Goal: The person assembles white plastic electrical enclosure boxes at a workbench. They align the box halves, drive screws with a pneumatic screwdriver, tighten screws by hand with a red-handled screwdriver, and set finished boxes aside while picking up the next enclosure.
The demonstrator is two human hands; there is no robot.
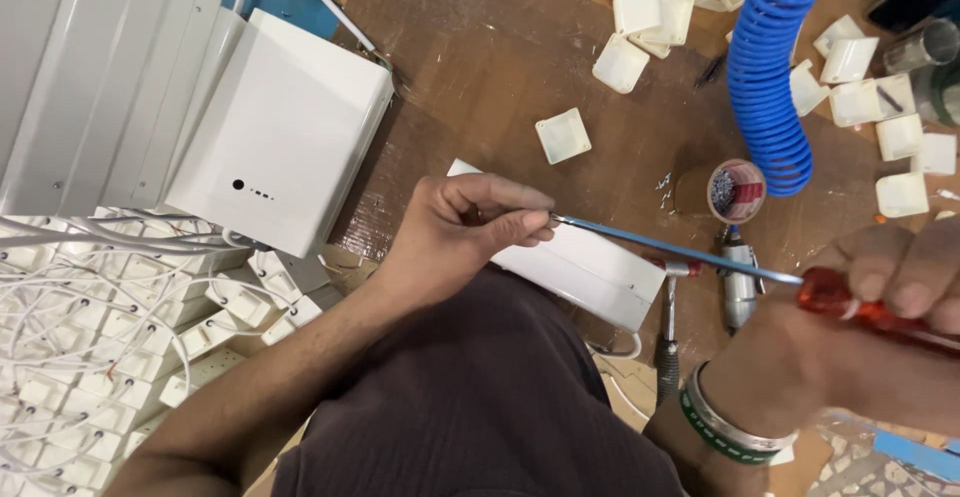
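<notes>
My right hand [880, 297] grips the red handle of a long screwdriver [680, 254] at the right edge. Its thin blue shaft runs left and slightly up to my left hand [460, 227], whose fingers pinch the tip. Below the shaft, a white box-shaped casing [590, 272] lies on the brown work surface, partly hidden behind my left hand and my dark clothing. A green and a metal bangle sit on my right wrist.
Large white enclosures [270, 137] stand at the upper left above a heap of white sockets with wires [110, 327]. A blue coiled air hose [765, 77], a small cup of screws [735, 192], a pneumatic tool [740, 282] and several white square plastic parts [640, 17] lie on the bench.
</notes>
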